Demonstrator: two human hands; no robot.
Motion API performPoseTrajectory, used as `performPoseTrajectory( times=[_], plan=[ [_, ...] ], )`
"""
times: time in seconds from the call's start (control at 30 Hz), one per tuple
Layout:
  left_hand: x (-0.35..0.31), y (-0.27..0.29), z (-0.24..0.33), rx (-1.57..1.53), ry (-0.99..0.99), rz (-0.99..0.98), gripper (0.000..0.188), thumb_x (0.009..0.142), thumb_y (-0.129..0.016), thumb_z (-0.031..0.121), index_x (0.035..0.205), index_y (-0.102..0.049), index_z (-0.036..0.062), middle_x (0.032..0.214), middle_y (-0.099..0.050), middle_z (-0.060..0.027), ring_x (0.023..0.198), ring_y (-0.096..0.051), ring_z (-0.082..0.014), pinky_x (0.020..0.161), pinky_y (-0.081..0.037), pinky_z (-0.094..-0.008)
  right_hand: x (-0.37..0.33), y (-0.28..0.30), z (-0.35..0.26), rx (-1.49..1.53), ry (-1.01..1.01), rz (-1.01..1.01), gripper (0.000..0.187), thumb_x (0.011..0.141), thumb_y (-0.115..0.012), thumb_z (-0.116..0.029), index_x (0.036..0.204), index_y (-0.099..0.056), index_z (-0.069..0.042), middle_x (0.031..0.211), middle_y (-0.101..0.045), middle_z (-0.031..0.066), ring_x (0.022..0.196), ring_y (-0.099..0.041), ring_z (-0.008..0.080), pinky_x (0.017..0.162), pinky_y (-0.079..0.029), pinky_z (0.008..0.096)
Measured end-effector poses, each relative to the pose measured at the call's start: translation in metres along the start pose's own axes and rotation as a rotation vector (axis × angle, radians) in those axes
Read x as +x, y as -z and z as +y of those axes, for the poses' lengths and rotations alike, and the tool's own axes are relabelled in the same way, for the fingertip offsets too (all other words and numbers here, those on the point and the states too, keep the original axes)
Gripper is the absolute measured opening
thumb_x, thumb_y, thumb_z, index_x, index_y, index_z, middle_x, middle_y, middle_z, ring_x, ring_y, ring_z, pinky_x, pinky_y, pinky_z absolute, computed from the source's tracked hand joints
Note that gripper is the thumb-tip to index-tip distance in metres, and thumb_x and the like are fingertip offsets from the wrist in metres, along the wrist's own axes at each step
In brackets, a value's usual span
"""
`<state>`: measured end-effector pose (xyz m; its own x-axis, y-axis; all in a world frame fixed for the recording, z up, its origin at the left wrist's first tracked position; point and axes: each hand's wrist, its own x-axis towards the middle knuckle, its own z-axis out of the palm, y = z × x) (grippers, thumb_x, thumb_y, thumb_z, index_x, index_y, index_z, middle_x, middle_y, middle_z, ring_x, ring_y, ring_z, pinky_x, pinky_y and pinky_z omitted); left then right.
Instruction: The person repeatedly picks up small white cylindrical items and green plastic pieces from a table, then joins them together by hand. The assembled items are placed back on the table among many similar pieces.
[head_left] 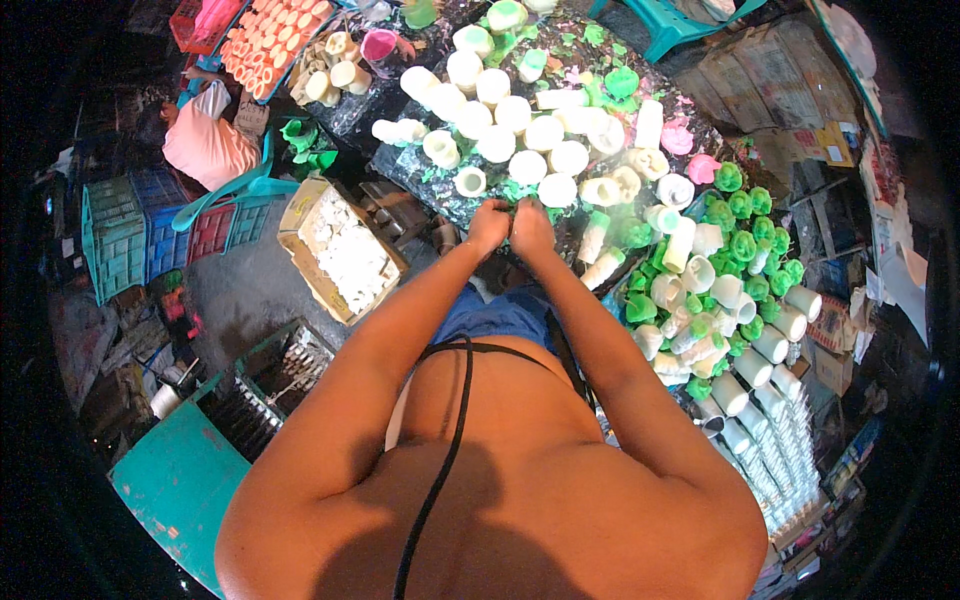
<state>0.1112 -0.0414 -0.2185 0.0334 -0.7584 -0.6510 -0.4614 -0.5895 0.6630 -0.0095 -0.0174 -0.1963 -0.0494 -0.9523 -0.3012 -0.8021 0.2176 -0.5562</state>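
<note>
My left hand [488, 226] and my right hand [532, 228] are close together at the near edge of the dark, wax-spattered-looking table [405, 165]. The fingers of both are curled in, and what they grip is hidden or too small to make out. Thin green scraps [517, 190] lie just beyond my fingertips. Past them stand many pale, hollow-looking cylinders [528, 167], packed together, several lying on their sides. One short open cylinder [469, 181] is nearest my left hand. To the right of my right hand lies a white cylinder with a green end [594, 237].
Green cup-like shapes [742, 245] mix with white cylinders on the right. A cardboard box [300, 235] of white pieces stands left of my arms. Coloured crates [165, 230] and a person in a pink top [208, 145] are farther left. Orange cylinders [262, 50] fill a tray at the far left.
</note>
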Motion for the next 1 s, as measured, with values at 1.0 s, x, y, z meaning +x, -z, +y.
performPoseTrajectory(
  times=[1.0],
  plan=[
    [-0.03, 0.001, 0.013, 0.159, -0.383, -0.161, 0.031, 0.087, -0.059, 0.005, 0.116, -0.066, -0.002, 0.111, -0.073, -0.0207, 0.1, -0.072, -0.0351, 0.089, -0.056, -0.0417, -0.039, 0.021, 0.066, -0.116, 0.248, 0.132, 0.025, 0.087, -0.067, -0.011, 0.11, -0.062, -0.004, 0.113, -0.06, 0.0166, 0.106, -0.062, 0.0348, 0.09, -0.054, 0.0452]
  ],
)
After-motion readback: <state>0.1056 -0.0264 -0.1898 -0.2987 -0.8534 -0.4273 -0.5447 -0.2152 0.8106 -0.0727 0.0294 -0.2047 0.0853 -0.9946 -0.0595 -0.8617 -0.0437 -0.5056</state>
